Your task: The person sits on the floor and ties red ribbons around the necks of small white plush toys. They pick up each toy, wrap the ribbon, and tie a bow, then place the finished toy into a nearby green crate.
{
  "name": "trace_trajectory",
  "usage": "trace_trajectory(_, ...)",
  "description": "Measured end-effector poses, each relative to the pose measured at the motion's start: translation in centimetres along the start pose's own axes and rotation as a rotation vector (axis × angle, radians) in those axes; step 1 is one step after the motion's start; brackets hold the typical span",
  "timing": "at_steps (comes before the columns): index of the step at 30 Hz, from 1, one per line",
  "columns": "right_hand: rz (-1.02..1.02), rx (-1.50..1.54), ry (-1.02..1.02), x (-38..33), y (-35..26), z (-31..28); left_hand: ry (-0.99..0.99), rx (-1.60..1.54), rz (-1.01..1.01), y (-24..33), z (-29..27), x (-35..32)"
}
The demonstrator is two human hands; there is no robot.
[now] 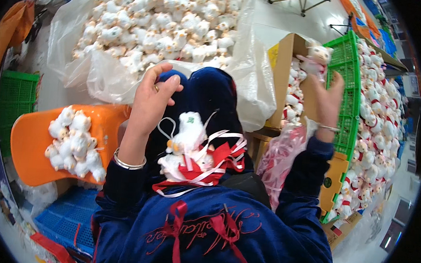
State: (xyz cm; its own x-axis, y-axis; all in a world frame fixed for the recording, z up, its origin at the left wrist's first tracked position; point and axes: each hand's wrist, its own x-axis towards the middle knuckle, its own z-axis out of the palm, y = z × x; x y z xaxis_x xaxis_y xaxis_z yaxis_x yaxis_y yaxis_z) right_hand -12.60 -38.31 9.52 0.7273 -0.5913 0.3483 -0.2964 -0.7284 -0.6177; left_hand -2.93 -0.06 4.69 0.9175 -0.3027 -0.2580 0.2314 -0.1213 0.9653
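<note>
My left hand [156, 89] is raised over my left knee, fingers loosely bent and apart, with nothing visible in it. Out to the right, my right hand [326, 101] is slightly blurred, its fingers spread. Just beyond those fingertips is a white plush toy [318, 55] with a pinkish ribbon, over the cardboard box [287, 63]; whether fingers still touch it I cannot tell. On my lap lie a white plush toy [189, 127] with a small green mark, other white plush partly covered, and a tangle of red and white ribbons [221, 156].
A clear plastic bag [102, 77] full of white plush toys spreads beyond my knees. Several more lie on an orange chair [24, 138] at left. At right, a green crate [346, 67] borders a heap of red-ribboned plush toys [373, 138]. Pink ribbons [282, 156] hang beside my right leg.
</note>
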Motion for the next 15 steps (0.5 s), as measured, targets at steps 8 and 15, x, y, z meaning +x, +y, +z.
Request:
trace_trajectory(8, -0.139, 0.281, -0.785, -8.0, -3.5, 4.3, -0.119, 0.086, 0.041, -2.0, -0.7, -1.1)
trace_trajectory(15, -0.618, 0.263, -1.005, -13.3, -6.8, 8.9, -0.177, 0.1, 0.01, -3.7, -1.7, -2.2)
